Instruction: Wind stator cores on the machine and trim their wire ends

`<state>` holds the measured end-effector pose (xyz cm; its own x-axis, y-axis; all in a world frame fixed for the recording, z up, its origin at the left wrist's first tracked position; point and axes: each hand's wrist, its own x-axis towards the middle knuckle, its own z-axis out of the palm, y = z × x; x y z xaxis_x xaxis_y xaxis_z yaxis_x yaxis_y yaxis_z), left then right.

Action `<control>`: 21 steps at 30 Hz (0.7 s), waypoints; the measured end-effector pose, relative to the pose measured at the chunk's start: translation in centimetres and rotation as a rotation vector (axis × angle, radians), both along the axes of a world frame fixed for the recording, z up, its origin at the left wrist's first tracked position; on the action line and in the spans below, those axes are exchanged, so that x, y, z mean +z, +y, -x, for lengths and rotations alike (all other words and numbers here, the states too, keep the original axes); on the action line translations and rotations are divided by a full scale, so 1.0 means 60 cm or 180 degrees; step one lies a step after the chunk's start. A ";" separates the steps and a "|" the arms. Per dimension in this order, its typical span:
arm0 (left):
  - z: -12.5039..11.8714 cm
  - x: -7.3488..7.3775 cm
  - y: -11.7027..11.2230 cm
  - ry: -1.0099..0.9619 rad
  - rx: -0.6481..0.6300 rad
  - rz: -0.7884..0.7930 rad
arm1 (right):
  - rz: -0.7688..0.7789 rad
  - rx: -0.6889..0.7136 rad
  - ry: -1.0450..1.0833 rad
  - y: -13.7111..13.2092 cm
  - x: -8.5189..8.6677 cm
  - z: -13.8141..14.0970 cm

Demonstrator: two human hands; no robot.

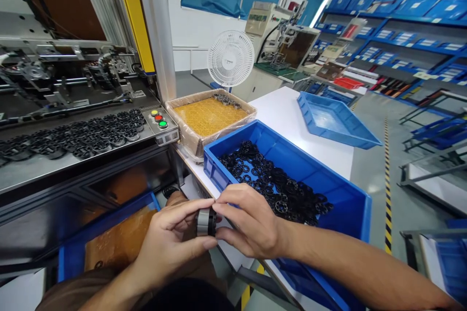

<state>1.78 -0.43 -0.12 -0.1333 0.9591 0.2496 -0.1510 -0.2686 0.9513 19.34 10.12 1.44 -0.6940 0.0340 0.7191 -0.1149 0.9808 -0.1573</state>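
Observation:
Low in the middle of the head view, both hands meet at a small round part, a grey metal ring with a black plastic end piece (204, 222), perhaps a motor stator core. My left hand (175, 233) pinches its grey side between thumb and fingers. From the right, my right hand (251, 223) has its fingertips closed on the black end. Just beyond the right hand stands a deep blue bin (310, 155) holding many loose black plastic ring pieces (270, 175). Many similar grey-and-black parts (98, 136) lie on the machine's metal ledge at the left.
A lined box (189, 146) with a yellow layer and several dark parts stands behind the bin. A button panel (160, 124) sits on the machine's corner. A light-blue tray (335, 119) lies on the white table (280, 107). Behind it are a white fan (230, 58) and shelves.

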 end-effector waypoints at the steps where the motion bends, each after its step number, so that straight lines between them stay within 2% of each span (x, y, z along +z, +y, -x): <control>1: -0.001 0.000 0.000 -0.0119 -0.0044 0.0018 | -0.0029 -0.0027 -0.0007 0.000 0.000 0.000; 17: -0.006 0.006 -0.005 -0.0348 -0.0384 0.0052 | -0.0392 0.0066 0.0072 0.001 0.002 -0.004; 21: -0.003 -0.001 -0.004 -0.0224 -0.0377 0.0091 | -0.0406 0.0043 0.0032 0.001 0.004 -0.005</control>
